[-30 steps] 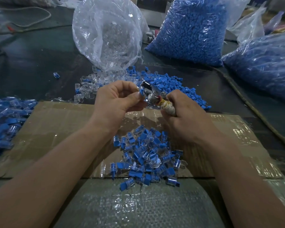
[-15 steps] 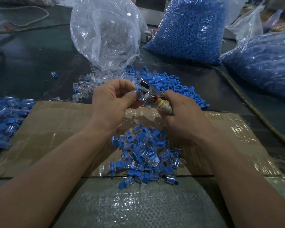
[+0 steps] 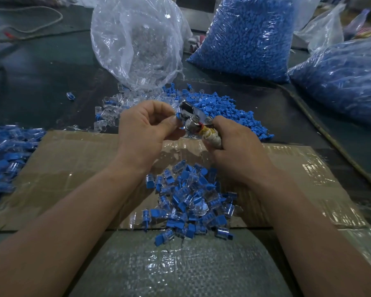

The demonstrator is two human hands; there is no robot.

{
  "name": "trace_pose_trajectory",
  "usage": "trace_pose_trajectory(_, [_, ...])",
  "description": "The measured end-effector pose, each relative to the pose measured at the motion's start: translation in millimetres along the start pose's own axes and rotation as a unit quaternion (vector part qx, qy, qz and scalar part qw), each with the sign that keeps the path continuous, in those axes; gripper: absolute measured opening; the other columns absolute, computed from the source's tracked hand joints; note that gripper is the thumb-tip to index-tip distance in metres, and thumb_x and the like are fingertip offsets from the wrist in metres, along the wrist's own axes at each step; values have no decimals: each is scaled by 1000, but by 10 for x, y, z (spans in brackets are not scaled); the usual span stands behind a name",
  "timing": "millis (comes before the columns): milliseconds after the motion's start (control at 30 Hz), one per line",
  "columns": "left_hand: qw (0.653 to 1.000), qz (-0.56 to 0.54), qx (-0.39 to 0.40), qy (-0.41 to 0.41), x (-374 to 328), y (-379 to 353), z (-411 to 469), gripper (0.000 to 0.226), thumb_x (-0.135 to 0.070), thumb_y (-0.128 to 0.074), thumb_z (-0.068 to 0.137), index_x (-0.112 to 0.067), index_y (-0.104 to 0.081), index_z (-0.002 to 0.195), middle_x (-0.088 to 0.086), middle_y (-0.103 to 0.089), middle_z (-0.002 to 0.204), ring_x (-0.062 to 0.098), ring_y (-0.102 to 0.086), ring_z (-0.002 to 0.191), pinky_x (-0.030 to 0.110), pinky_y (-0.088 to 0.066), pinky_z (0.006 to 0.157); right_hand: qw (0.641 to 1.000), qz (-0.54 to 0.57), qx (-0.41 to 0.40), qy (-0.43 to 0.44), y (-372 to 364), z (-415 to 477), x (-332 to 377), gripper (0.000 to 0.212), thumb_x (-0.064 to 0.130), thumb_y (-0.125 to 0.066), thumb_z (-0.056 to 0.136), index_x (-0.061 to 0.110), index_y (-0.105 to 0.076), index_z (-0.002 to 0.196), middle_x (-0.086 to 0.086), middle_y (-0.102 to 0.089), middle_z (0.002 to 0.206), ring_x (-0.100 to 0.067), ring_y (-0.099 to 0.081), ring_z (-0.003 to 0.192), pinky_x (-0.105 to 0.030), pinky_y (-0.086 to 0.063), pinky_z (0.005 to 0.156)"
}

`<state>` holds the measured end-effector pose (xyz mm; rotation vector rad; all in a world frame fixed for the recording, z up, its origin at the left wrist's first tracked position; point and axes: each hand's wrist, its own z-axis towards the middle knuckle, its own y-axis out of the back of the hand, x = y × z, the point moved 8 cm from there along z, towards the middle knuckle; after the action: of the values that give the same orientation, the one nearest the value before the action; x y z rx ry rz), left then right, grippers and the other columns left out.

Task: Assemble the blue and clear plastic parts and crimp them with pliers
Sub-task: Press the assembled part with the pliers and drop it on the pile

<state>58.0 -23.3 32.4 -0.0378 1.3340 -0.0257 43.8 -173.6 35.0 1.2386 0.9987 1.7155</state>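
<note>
Above the far edge of the cardboard (image 3: pixel 73 168): crimping.
Left hand (image 3: pixel 146 127) pinches blue part (image 3: pixel 178 115) at pliers (image 3: pixel 192 114); right hand (image 3: pixel 238 146) grips their handles.

No text, label, brand, number or sign can be read. The clear bag (image 3: pixel 137 43), the bag of blue parts (image 3: pixel 244 39), the taped cardboard sheet (image 3: pixel 73 168) and the metal head of the pliers (image 3: pixel 187 109) show no legible marking at this resolution.
</note>
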Motion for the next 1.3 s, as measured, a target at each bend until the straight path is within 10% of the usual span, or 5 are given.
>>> trace_pose_trajectory(267, [997, -62, 1, 48, 61, 128, 109, 17, 2, -63, 78, -14, -64, 71, 1, -68, 63, 17, -67, 58, 21, -53, 57, 1000, -4, 0, -23, 69, 12, -218, 16, 19, -58, 84, 24, -44, 89, 13, -41, 77, 1, -37, 68, -19, -25, 54])
trace_pose_trajectory(800, [917, 40, 376, 131, 82, -346, -182, 17, -31, -73, 55, -18, -71, 67, 6, -68, 62, 7, -44, 36, 14, -33, 34, 988, -28, 124, -91, 18, -9, -453, 52, 52, -77, 59, 28, -53, 98, 9, -53, 90, -13, -50, 86, -32, -42, 73])
trace_pose_trajectory(1133, [996, 12, -40, 74, 200, 329, 235, 11, -6, -65, 80, -15, -67, 74, 1, -67, 62, 9, -56, 51, 15, -42, 44, 980, -32, 179, -75, 13, -68, -428, 70, 48, -81, 56, 25, -53, 115, 17, -43, 88, -7, -45, 86, -25, -35, 68])
trace_pose_trajectory(1300, [988, 122, -93, 14, 225, 424, 295, 23, -2, -65, 81, -23, -66, 75, 0, -68, 73, 6, -64, 64, 18, -50, 61, 977, -6, 197, -79, 8, -85, -476, 66, 56, -71, 61, 26, -55, 118, 23, -41, 88, 0, -42, 82, -18, -32, 64])
